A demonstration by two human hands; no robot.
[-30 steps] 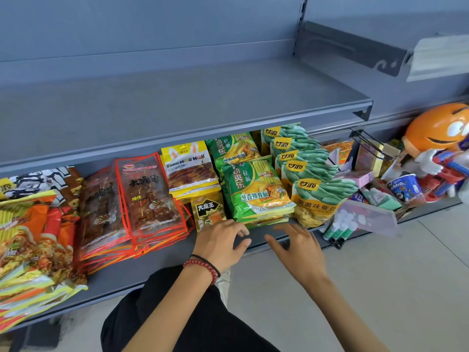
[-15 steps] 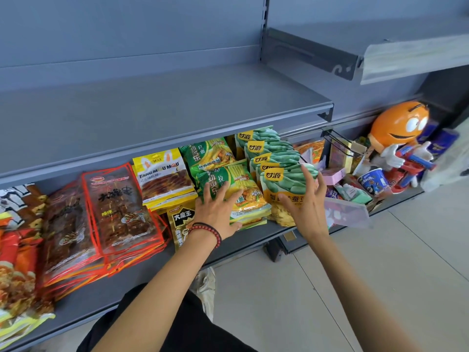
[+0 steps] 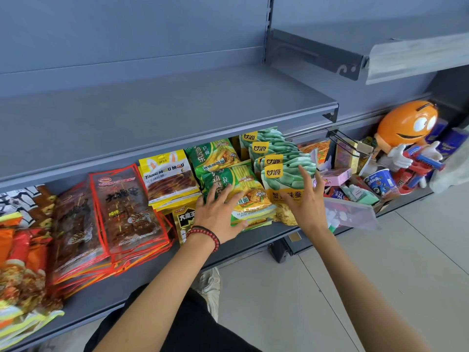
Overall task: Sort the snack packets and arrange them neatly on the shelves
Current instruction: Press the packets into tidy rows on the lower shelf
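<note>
The green noodle packets lie in a low stack at the front of the lower shelf, their near edge just short of its lip, with a second green stack behind them. The left hand lies flat on the front stack, fingers straight and spread, thumb by the near edge, gripping nothing. The bean packets touch the stack's right side and overlap in a row running back under the upper shelf. The right hand rests against the front bean packet's right edge, fingers straight and fanned, not curled round it. On the left, yellow packets and a black packet sit just beside the green stack, then red-edged packets, then orange packets overhanging the lip. A strip of grey shelf shows in front of the red-edged packets. Right of the beans lie a clear bag jutting past the shelf edge, a pink box, a cup and an orange figure. Pale floor spreads below.
</note>
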